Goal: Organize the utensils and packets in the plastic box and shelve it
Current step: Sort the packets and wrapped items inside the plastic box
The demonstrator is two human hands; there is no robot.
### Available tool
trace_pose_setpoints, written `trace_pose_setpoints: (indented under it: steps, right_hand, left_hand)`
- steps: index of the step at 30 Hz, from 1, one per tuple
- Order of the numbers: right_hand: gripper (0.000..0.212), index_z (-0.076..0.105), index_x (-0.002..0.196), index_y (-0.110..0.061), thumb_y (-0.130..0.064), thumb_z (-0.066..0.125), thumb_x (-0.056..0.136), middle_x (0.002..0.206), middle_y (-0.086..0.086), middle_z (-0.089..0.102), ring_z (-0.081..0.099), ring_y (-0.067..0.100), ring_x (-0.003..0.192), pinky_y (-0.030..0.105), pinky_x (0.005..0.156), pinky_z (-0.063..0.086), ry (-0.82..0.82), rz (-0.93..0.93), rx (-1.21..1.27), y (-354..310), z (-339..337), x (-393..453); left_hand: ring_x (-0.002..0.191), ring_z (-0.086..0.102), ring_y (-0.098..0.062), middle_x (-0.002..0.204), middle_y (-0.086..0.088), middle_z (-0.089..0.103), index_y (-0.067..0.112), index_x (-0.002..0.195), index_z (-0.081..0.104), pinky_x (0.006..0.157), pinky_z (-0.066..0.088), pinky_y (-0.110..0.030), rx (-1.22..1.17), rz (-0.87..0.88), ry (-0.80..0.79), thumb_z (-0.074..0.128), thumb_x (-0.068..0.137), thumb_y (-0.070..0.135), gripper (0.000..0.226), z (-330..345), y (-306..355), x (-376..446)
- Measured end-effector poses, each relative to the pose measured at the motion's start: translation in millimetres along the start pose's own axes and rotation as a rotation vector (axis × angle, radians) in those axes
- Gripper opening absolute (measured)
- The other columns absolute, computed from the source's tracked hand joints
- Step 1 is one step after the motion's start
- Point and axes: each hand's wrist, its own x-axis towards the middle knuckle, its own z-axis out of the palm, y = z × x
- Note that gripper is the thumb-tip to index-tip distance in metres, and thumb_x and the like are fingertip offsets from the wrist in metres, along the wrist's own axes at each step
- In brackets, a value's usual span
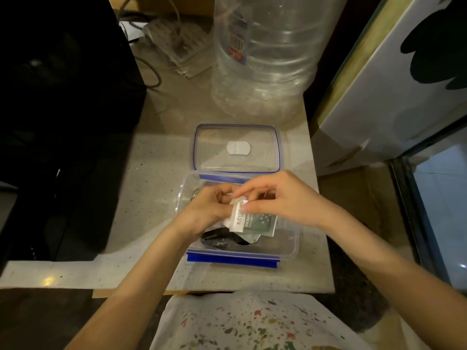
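Observation:
A clear plastic box (290, 246) with blue clips stands open on the counter in front of me. Its clear lid (237, 147), blue-rimmed with a white oval patch, lies flat just behind it. Over the box, my left hand (206, 210) grips a small stack of packets (249, 221): white ones on top and a green one behind. My right hand (278, 198) pinches the top edge of the white packet with thumb and fingers. A dark wrapped item (222, 239), perhaps utensils, lies in the box under the packets.
A large clear water bottle (267, 54) stands behind the lid. A black appliance (63, 109) fills the left side, with cables and a power strip (174, 41) behind. A white fridge door (394, 92) stands on the right. The counter edge (227, 289) is near my body.

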Motion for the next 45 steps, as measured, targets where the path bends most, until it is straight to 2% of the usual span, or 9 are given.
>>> trace_pose_setpoints:
  steps: [4,11,15,21,26,32,38,41,45]
  right_hand:
    - [0.012,0.071,0.086,-0.016,-0.016,0.075,0.074,0.079,-0.003,0.069,0.06,0.004,0.067,0.013,0.063,0.048,0.224,-0.028,-0.042,9,13,-3]
    - [0.017,0.065,0.09,-0.021,-0.016,0.073,0.076,0.073,-0.016,0.059,0.055,0.014,0.071,0.015,0.062,0.045,0.31,0.091,-0.001,26,24,-14]
    - [0.031,0.061,0.112,-0.023,-0.02,0.068,0.082,0.079,-0.007,0.061,0.059,0.015,0.072,0.018,0.066,0.048,0.197,0.239,-0.001,32,25,-23]
    - [0.017,0.069,0.102,-0.016,-0.019,0.065,0.085,0.072,-0.012,0.061,0.053,-0.013,0.047,0.004,0.044,0.038,0.136,0.349,0.058,28,16,-19]
    - [0.009,0.067,0.092,-0.01,-0.016,0.062,0.088,0.052,-0.001,0.058,0.047,0.006,0.037,0.02,0.044,0.043,0.287,0.426,0.171,26,6,-17]
    - [0.019,0.066,0.105,-0.011,-0.013,0.064,0.086,0.067,0.006,0.065,0.054,0.008,0.043,0.016,0.041,0.045,0.21,0.472,0.116,26,2,-14]
    - [0.027,0.066,0.112,-0.009,-0.012,0.065,0.085,0.069,-0.005,0.064,0.061,0.005,0.051,0.012,0.044,0.048,0.205,0.421,0.02,26,13,-15]
    - [0.025,0.067,0.111,-0.009,-0.013,0.064,0.086,0.061,-0.008,0.06,0.056,-0.002,0.041,0.01,0.041,0.043,0.21,0.41,0.019,25,16,-15]
    - [0.023,0.068,0.105,-0.004,-0.007,0.068,0.082,0.071,0.009,0.068,0.062,0.014,0.049,0.021,0.045,0.054,0.315,0.46,0.107,27,13,-13]
  left_hand:
    - [0.073,0.063,-0.012,0.083,-0.005,0.068,0.003,0.105,0.064,0.066,0.053,-0.021,-0.375,-0.164,0.005,0.062,0.071,0.019,0.038,5,-5,-2]
    - [0.082,0.065,-0.015,0.093,-0.007,0.07,0.01,0.104,0.066,0.072,0.054,-0.025,-0.408,-0.249,-0.009,0.049,0.089,0.024,0.026,9,-4,-4]
    - [0.09,0.064,-0.018,0.098,-0.008,0.067,0.007,0.117,0.056,0.08,0.053,-0.027,-0.288,-0.249,-0.073,0.063,0.08,0.014,0.038,12,-7,-7]
    - [0.095,0.064,-0.023,0.097,-0.008,0.069,0.013,0.112,0.056,0.089,0.051,-0.034,-0.195,-0.214,-0.072,0.06,0.077,-0.009,0.042,14,-2,-7]
    - [0.087,0.065,-0.018,0.092,-0.004,0.068,0.011,0.111,0.056,0.078,0.054,-0.026,-0.06,-0.121,0.044,0.066,0.078,0.002,0.035,19,3,-2]
    - [0.08,0.066,-0.008,0.095,-0.002,0.069,0.011,0.108,0.062,0.071,0.055,-0.018,0.02,-0.079,0.098,0.061,0.081,-0.002,0.03,19,-2,3]
    - [0.083,0.066,-0.002,0.099,0.002,0.068,0.013,0.113,0.062,0.074,0.054,-0.014,-0.001,-0.062,0.079,0.056,0.086,0.0,0.031,19,3,4]
    - [0.085,0.065,-0.011,0.096,-0.006,0.068,0.012,0.112,0.059,0.075,0.054,-0.019,0.043,-0.063,0.091,0.056,0.085,-0.002,0.03,20,4,5]
    - [0.085,0.065,-0.023,0.095,-0.014,0.067,0.01,0.1,0.061,0.076,0.055,-0.026,0.16,-0.058,0.229,0.062,0.082,0.002,0.02,19,1,9]
